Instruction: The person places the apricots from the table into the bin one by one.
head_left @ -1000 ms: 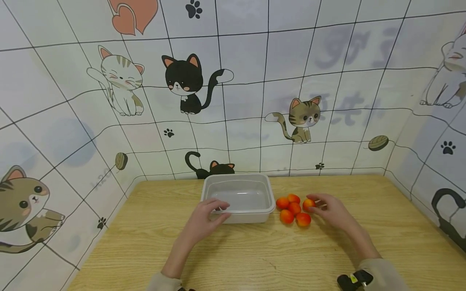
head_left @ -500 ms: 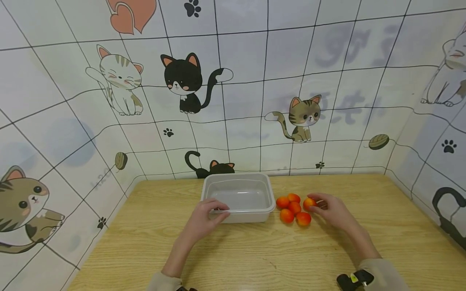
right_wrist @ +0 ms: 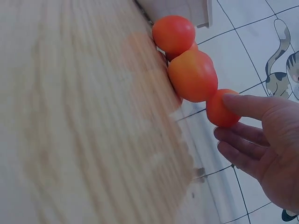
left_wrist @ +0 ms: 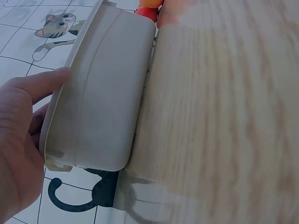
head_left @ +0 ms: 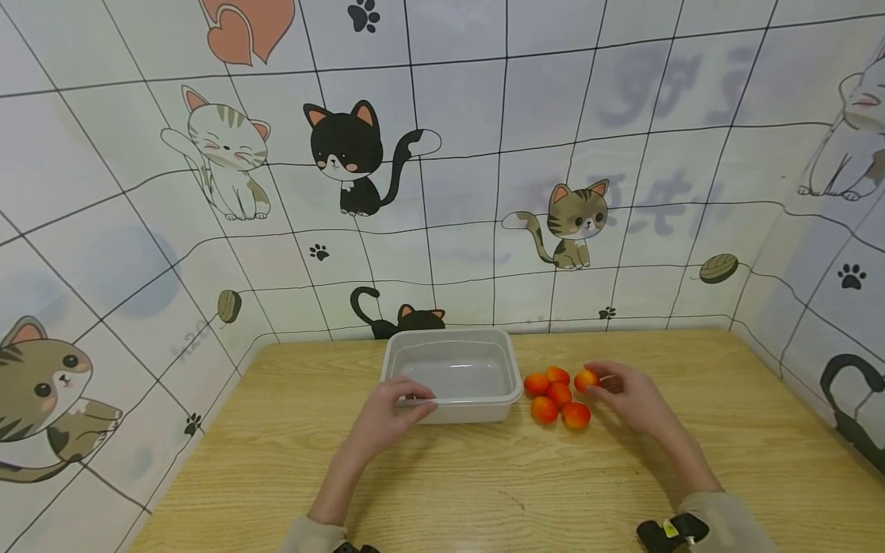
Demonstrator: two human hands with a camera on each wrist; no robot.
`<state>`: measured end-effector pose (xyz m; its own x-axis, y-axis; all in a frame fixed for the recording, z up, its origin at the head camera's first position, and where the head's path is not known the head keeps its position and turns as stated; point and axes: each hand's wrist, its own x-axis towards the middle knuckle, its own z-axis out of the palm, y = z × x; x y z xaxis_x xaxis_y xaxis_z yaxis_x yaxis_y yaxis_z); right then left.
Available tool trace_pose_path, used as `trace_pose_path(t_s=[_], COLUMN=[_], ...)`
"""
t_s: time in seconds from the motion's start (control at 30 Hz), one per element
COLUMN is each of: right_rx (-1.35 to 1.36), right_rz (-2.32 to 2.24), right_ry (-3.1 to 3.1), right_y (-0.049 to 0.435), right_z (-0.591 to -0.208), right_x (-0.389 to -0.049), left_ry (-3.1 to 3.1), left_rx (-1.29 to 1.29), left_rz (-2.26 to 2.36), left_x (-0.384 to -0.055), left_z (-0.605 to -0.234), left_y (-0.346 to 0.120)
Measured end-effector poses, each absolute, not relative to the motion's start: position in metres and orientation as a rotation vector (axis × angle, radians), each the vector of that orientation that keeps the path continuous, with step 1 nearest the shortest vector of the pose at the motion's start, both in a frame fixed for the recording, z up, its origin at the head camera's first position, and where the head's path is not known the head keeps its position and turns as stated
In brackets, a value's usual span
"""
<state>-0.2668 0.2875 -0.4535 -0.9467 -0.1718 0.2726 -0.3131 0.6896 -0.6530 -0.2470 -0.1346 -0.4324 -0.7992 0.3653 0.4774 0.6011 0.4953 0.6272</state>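
At the near left corner of a pale plastic container, my left hand pinches the rim, thumb outside and fingers inside. The left wrist view shows that thumb against the edge of the container's side wall. My right hand holds an orange-red tomato between thumb and fingers. In the right wrist view the held tomato overlaps a larger tomato. Several more tomatoes lie bunched between the container and my right hand.
The wooden table spans the foreground. Behind it and along both sides rises a white wall covering with grid lines and cartoon cats. The container stands near the table's back edge.
My right fingers have closed on the rightmost tomato and raised it slightly. The left hand has kept its place, its fingers settling onto the container's rim.
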Motion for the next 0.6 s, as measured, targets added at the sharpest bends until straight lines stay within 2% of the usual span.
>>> trace_pose_path(t_s=[0.6], right_rx=[0.410], right_rz=[1.162], right_ry=[-2.566], right_y=[0.265], right_z=[-0.436], right_x=[-0.266], left_ry=[-2.465], left_rx=[-0.813], left_rz=[-1.241], left_x=[-0.250], left_z=[-0.432], left_y=[-0.134])
